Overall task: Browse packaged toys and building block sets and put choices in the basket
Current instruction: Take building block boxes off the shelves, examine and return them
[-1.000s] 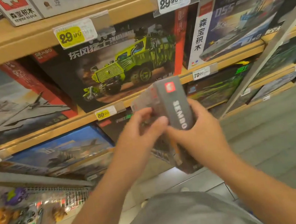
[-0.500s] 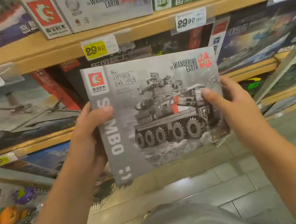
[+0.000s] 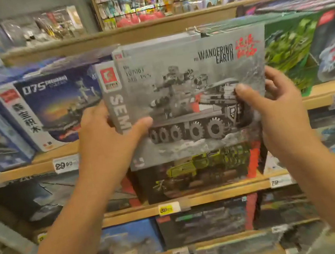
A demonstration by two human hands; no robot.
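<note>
Raised since half a second ago, the grey box (image 3: pixel 197 100) now sits up at the top shelf (image 3: pixel 163 136), in front of matching grey boxes (image 3: pixel 158 45) stacked there, apparently going back rather than being kept. Left of it stands a blue 075 box (image 3: pixel 53 105). The left hand (image 3: pixel 109 140) grips the box's spine edge, thumb across the front; the right hand (image 3: pixel 278 109) grips the opposite edge, steadying it level. No basket shows.
</note>
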